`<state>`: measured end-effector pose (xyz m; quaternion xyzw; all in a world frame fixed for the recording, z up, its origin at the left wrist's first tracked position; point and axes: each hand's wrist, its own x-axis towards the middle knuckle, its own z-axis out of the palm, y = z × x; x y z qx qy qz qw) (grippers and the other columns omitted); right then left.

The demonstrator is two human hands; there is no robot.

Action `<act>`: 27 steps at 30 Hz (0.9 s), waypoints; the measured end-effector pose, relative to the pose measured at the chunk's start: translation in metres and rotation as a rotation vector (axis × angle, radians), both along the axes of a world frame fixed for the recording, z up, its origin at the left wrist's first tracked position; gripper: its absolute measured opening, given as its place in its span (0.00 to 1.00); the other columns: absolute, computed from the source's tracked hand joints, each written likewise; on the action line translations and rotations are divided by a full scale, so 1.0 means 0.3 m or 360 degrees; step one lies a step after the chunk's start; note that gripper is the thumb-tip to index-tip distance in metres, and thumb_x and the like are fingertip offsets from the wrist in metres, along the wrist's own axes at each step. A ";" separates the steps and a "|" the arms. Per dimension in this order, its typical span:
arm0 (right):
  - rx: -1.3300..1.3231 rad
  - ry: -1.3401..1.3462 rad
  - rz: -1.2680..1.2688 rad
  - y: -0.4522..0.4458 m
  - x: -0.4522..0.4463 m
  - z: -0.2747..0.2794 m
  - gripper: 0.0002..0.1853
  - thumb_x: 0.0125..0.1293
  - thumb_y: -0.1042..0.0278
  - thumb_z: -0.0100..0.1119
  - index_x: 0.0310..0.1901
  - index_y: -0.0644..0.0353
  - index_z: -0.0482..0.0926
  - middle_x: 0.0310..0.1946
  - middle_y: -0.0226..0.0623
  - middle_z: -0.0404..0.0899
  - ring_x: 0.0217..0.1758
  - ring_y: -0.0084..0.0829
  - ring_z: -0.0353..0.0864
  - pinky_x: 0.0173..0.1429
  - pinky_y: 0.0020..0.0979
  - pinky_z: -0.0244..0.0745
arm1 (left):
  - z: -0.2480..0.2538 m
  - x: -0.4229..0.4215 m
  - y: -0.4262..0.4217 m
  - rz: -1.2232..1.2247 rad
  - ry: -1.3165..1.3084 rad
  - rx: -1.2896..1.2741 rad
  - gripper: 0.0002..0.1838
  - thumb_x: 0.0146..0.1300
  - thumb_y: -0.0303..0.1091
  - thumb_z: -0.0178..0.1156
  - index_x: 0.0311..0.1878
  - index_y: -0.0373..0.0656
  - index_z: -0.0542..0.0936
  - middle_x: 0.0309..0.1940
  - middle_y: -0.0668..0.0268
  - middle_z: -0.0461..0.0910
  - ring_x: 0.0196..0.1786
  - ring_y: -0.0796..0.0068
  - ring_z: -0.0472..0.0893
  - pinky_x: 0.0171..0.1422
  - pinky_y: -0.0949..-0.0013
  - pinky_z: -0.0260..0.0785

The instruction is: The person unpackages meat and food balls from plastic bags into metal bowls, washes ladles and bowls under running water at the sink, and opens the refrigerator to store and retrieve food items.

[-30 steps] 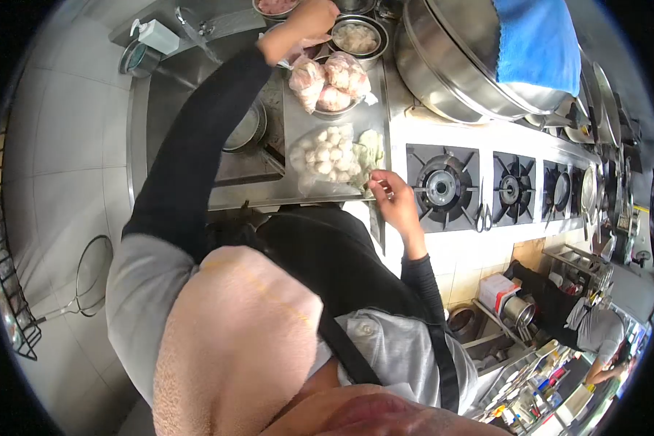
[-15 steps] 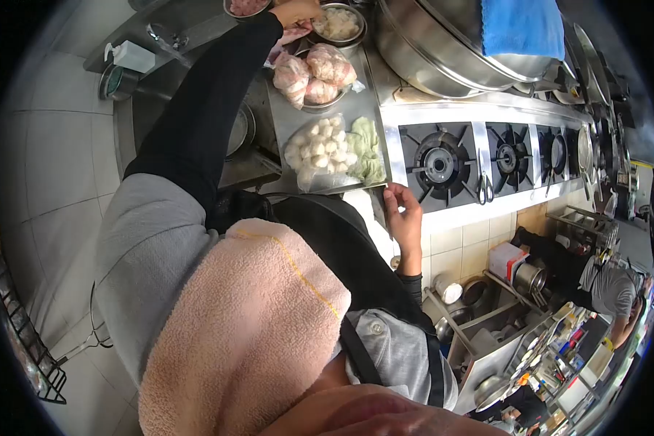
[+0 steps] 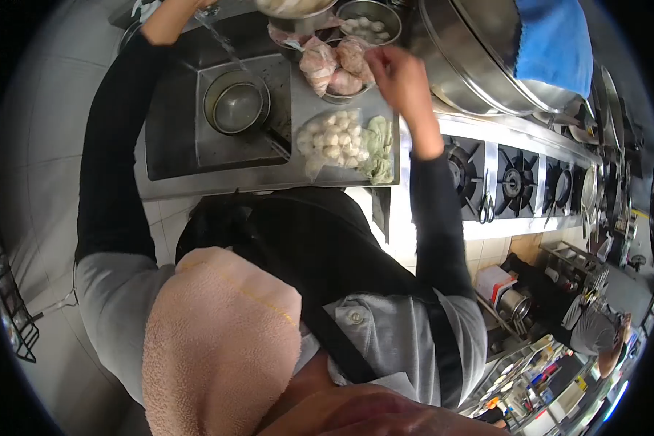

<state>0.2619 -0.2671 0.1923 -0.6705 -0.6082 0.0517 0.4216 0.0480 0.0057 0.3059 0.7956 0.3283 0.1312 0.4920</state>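
Observation:
At the top left, my left hand [image 3: 171, 20] reaches the tap [image 3: 209, 10]; its fingers close at the tap's top and are partly cut off by the frame. Water runs from the tap toward a handled metal pot [image 3: 240, 107] in the sink. My right hand [image 3: 403, 81], slightly blurred and empty, hangs with loosely bent fingers beside the bagged pink meat [image 3: 345, 69]. Behind the meat stands a metal bowl of white balls in liquid [image 3: 367, 29]. Left of that is a bowl with whitish pieces [image 3: 294, 7], cut by the top edge.
A bag of white balls [image 3: 334, 138] and a pale green cloth [image 3: 378, 149] lie on the counter's front. On the right are a large steel pot [image 3: 479, 62] with a blue towel [image 3: 552, 43], gas burners [image 3: 516, 178] and scissors [image 3: 487, 208]. A person [image 3: 596, 334] stands far right.
My left hand went from the bowls to the tap. My right hand left the counter's front edge and rose toward the meat. The bowl of whitish pieces shifted left, uncovering the bowl of balls.

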 end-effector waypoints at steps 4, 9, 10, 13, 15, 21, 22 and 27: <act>-0.0466 -0.0848 0.0142 0.452 0.111 -0.017 0.15 0.71 0.63 0.53 0.32 0.67 0.77 0.27 0.47 0.80 0.32 0.43 0.81 0.41 0.41 0.74 | -0.125 -0.306 -0.003 -0.0070 0.0332 0.0178 0.06 0.65 0.32 0.58 0.41 0.41 0.79 0.26 0.68 0.80 0.22 0.81 0.78 0.24 0.76 0.71; -0.0313 -0.1919 0.0303 0.754 0.251 -0.332 0.12 0.62 0.61 0.61 0.31 0.62 0.82 0.27 0.43 0.80 0.32 0.40 0.82 0.39 0.40 0.76 | -0.364 -0.495 -0.238 0.0375 0.0066 -0.0173 0.03 0.60 0.27 0.59 0.37 0.42 0.76 0.22 0.72 0.75 0.17 0.85 0.73 0.18 0.78 0.63; -0.0522 -0.1679 0.0272 0.785 0.245 -0.324 0.13 0.60 0.58 0.61 0.33 0.61 0.84 0.31 0.46 0.82 0.36 0.44 0.83 0.43 0.43 0.77 | -0.424 -0.521 -0.257 0.0387 0.0036 -0.0174 0.03 0.60 0.26 0.59 0.37 0.42 0.76 0.22 0.72 0.75 0.17 0.85 0.72 0.18 0.78 0.63; -0.0642 -0.1488 0.0245 0.763 0.210 -0.270 0.18 0.58 0.52 0.63 0.37 0.60 0.87 0.38 0.53 0.85 0.43 0.51 0.86 0.49 0.46 0.79 | -0.533 -0.571 -0.323 0.0423 -0.0014 -0.0205 0.03 0.60 0.26 0.59 0.37 0.41 0.76 0.22 0.71 0.76 0.17 0.85 0.71 0.18 0.77 0.62; -0.0646 -0.0353 0.0306 0.507 -0.014 -0.016 0.15 0.63 0.57 0.61 0.36 0.61 0.86 0.34 0.51 0.85 0.39 0.49 0.86 0.45 0.39 0.79 | -0.536 -0.559 -0.339 0.0418 -0.0026 -0.0194 0.03 0.60 0.26 0.58 0.37 0.41 0.76 0.22 0.71 0.76 0.17 0.86 0.71 0.18 0.77 0.62; -0.0649 -0.0052 -0.0292 0.085 -0.036 -0.087 0.14 0.65 0.60 0.63 0.35 0.66 0.82 0.28 0.48 0.83 0.32 0.33 0.83 0.39 0.37 0.75 | -0.420 -0.507 -0.251 0.0331 0.0067 -0.0159 0.03 0.60 0.26 0.58 0.35 0.40 0.74 0.23 0.70 0.76 0.16 0.86 0.70 0.18 0.78 0.61; -0.0568 0.0055 -0.0509 0.030 -0.021 -0.159 0.15 0.66 0.60 0.63 0.36 0.66 0.81 0.28 0.46 0.83 0.31 0.31 0.83 0.38 0.36 0.75 | -0.407 -0.510 -0.231 0.0357 0.0024 -0.0138 0.04 0.59 0.26 0.60 0.34 0.40 0.74 0.22 0.70 0.76 0.16 0.86 0.71 0.18 0.77 0.61; -0.0718 0.2439 -0.0442 -0.150 -0.235 -0.328 0.09 0.68 0.63 0.63 0.37 0.59 0.77 0.23 0.33 0.78 0.24 0.26 0.75 0.29 0.30 0.72 | -0.332 -0.486 -0.093 0.0394 -0.0131 -0.0096 0.04 0.56 0.25 0.60 0.32 0.40 0.74 0.21 0.72 0.74 0.17 0.85 0.71 0.18 0.77 0.62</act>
